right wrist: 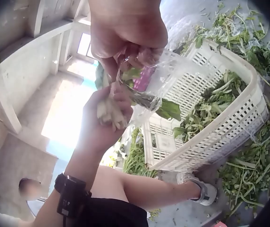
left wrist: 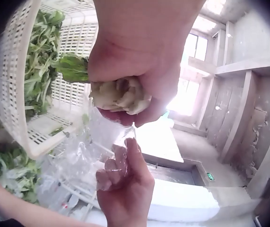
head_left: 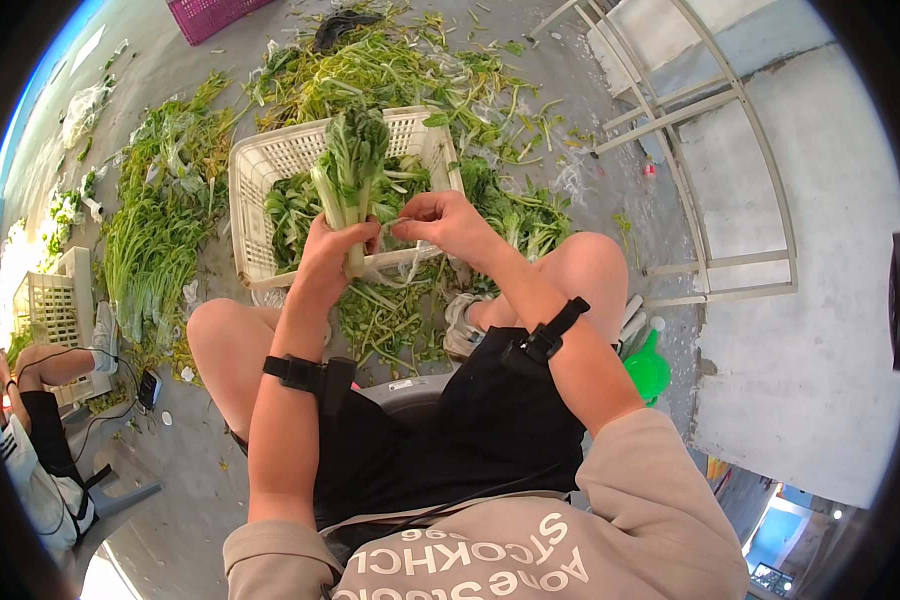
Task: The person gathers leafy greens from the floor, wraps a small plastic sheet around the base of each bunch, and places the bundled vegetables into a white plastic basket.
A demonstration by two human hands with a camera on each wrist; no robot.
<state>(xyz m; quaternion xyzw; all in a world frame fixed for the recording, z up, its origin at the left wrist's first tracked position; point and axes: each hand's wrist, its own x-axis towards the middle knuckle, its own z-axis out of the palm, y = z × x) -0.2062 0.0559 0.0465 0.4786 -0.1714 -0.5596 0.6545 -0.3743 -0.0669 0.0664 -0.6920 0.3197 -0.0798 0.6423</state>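
Observation:
A bunch of leafy greens with pale stalks [head_left: 342, 190] stands upright in the left hand [head_left: 329, 252], whose fingers curl round the stalks above the near rim of a white crate [head_left: 245, 215]. Cut stalk ends [left wrist: 120, 96] show below the left hand [left wrist: 135, 61] in the left wrist view. The right hand [head_left: 452, 226] is just right of the bunch and pinches thin clear plastic. In the right wrist view the clear plastic [right wrist: 170, 71] trails from the right hand [right wrist: 128, 33] beside the stalks. More loose greens lie inside the crate.
Heaps of greens [head_left: 160, 210] cover the floor left of and beyond the crate. A purple crate [head_left: 210, 14] is at the top, a metal frame [head_left: 735, 95] and green object [head_left: 649, 370] at the right. Another person's leg [head_left: 60, 366] shows at the left.

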